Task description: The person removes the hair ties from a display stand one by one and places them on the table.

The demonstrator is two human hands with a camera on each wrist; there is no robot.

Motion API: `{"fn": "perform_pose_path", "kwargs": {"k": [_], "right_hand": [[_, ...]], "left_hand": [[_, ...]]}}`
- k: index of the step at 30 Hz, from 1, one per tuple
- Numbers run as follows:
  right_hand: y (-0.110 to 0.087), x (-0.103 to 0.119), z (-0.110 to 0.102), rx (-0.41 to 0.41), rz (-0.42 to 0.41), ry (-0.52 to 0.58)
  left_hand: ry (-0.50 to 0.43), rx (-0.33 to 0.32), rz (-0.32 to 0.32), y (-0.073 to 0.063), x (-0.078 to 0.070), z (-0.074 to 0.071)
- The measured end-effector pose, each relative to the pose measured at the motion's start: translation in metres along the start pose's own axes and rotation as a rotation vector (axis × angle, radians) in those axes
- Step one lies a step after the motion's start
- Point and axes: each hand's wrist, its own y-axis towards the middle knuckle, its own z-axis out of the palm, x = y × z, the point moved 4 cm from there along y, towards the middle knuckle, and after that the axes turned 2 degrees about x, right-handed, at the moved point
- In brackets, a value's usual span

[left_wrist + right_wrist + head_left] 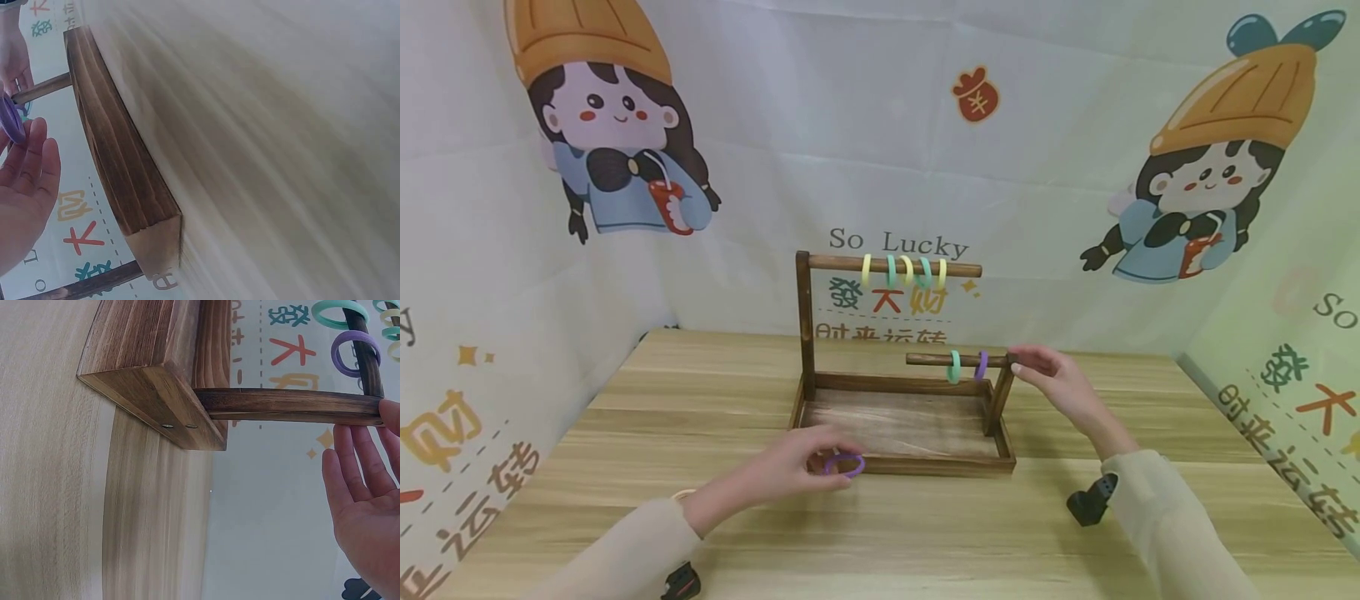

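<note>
My left hand (790,465) pinches a purple ring (862,464) just in front of the wooden stand's tray (925,465); the ring (11,122) also shows at the left wrist view's edge. At the lower bar's outer end, my right hand (1060,385) holds the top of the short post (998,400), thumb on one side and fingers on the other. A green ring (954,367) and another purple ring (982,365) hang on that lower bar (922,359). Several yellow and green rings, among them a yellow ring (867,271), hang on the upper bar (835,262).
The stand's tall post (806,325) rises at the tray's left end. A printed cloth (760,208) surrounds the wooden table (715,383). Black wrist devices, one a black device (1092,500), sit beneath the sleeves. A pale curved edge (683,494) shows behind the left sleeve.
</note>
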Motion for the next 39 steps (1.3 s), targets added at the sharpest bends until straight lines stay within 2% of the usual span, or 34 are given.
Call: {"fn": "perform_pose_path", "kwargs": {"k": [14, 22, 30, 34, 39], "right_hand": [[0.000, -0.001, 0.000, -0.004, -0.007, 0.000], [0.001, -0.002, 0.000, 0.000, -0.010, 0.001], [0.001, -0.001, 0.000, 0.000, -0.009, -0.001], [0.000, 0.000, -0.001, -0.004, -0.009, -0.006], [0.001, -0.001, -0.001, -0.008, -0.006, -0.010]], "left_hand": [[0.065, 0.009, -0.002, -0.029, 0.003, 0.004], [0.102, 0.004, 0.035, -0.051, 0.005, 0.002], [0.127, -0.012, -0.024, -0.072, 0.013, -0.004], [0.114, 0.000, -0.046, -0.079, 0.018, -0.006], [0.146, 0.028, -0.092, -0.086, 0.024, -0.010]]}}
